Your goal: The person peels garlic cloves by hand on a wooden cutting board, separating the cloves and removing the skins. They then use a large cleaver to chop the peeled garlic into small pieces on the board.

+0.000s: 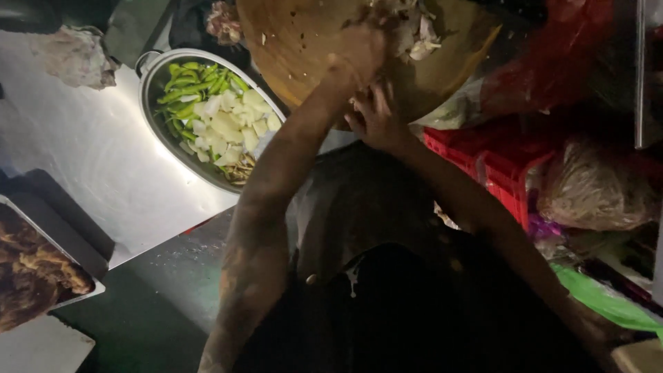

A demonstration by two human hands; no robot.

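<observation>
Dim kitchen light falls on a steel tabletop (90,159), and at its far edge sits a round wooden chopping block (304,41), the landmark for everything else. The left hand (359,52) lies on the block with its fingers curled loosely over the wood, just beside a heap of pale chopped scraps (411,27) at the block's far side; whether it grips any of them cannot be told. The right hand (376,117) is at the block's near rim, fingers spread and apart, touching the edge. Left of the block, an oval steel pan (148,90) holds green chilli peppers (190,86) and white chopped pieces (231,128). Right of the block, a red plastic crate (497,169) stands below it, with a clear bag (594,186) of brownish stuff beyond. Well away from the block, at the near left, a metal tray (86,276) carries dark browned food (31,269).
</observation>
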